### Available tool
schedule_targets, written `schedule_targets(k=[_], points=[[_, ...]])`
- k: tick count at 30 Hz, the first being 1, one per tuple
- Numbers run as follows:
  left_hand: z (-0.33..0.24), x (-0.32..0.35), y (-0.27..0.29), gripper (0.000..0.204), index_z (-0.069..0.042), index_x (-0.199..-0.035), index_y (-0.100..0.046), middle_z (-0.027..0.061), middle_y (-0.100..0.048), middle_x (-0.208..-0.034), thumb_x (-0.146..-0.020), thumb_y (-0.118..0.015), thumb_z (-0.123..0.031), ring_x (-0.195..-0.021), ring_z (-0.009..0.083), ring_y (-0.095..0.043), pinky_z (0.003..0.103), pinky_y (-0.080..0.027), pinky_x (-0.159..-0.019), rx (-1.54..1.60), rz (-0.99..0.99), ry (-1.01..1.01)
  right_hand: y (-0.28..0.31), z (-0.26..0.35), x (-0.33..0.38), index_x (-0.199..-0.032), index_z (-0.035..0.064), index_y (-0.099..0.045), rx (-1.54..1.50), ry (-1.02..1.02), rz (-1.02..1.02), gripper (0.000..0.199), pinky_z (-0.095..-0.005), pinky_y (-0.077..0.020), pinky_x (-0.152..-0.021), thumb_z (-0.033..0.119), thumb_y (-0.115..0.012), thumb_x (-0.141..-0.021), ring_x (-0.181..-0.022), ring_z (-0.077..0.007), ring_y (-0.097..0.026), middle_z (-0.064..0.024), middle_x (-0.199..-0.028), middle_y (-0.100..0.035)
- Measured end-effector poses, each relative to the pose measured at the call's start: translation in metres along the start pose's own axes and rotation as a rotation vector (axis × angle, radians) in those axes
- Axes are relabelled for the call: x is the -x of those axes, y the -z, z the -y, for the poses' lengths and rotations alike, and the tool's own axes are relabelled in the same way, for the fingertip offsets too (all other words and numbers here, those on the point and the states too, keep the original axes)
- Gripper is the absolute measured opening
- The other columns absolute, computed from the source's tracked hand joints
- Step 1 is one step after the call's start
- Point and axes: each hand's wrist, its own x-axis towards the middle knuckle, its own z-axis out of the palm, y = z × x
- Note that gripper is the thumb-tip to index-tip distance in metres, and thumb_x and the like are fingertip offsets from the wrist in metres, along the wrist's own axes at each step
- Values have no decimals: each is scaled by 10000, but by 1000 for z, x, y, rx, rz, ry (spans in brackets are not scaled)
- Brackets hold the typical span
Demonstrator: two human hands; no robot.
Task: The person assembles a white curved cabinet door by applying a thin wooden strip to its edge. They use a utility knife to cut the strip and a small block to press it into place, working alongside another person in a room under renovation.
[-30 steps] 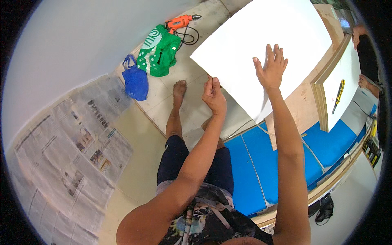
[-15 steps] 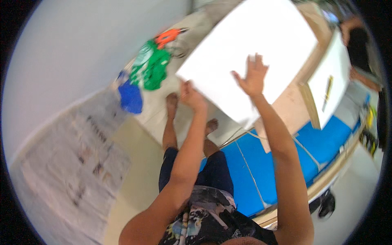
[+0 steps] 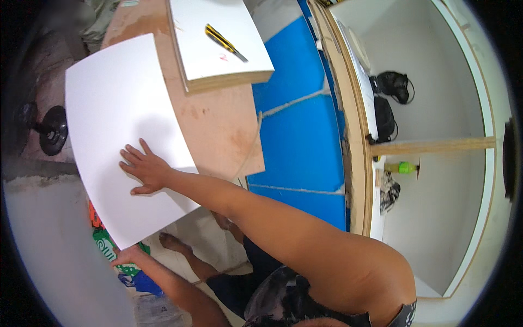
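A large white board (image 3: 120, 92) slants across the left of the view, its far part over a brownish wooden sheet. My right hand (image 3: 146, 170) lies flat on its upper face, fingers spread. At the board's near left corner, my left hand (image 3: 128, 255) grips the edge, with the fingers partly hidden. Beyond my right hand, a thick white-topped panel (image 3: 218, 68) with wooden edges rests on the wooden sheet (image 3: 212, 120). A yellow and black utility knife (image 3: 220, 38) lies on that panel.
Blue panels (image 3: 297, 136) lie to the right, beside a white, wood-edged compartment (image 3: 436, 218) holding black bags (image 3: 393, 87) and a green bottle (image 3: 404, 168). A green bag (image 3: 103, 245) and a blue one (image 3: 139, 283) lie near my left arm. A black round-based object (image 3: 53, 131) stands far left.
My view has swung to the right, so the board now appears farther left. My right hand still lies on it and my left still holds its corner. The other person's hands have left the view.
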Motion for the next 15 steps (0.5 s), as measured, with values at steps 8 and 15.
schedule_targets(k=[8,15], points=[[133,168,27,1072,-45,-1407,-376,197,-370,-1442,-748,-242,-880,-1321,360,-346,484,-319,-1077,-209,210,44,-5,-6,19,-1361,68,-465,-68,-123,-87,913,-641,-9,-1117,714,-522,-719,-1415,-355,-204,-199,-1496,-292],[146,180,65,1079,-42,-1422,-344,175,-359,-1457,-743,-286,-879,-1319,349,-336,482,-307,-1082,-297,219,82,-12,-2,6,-1390,106,-442,30,-189,-115,927,-652,40,-1109,742,-517,-721,-1436,-317,-151,-149,-1523,-266]])
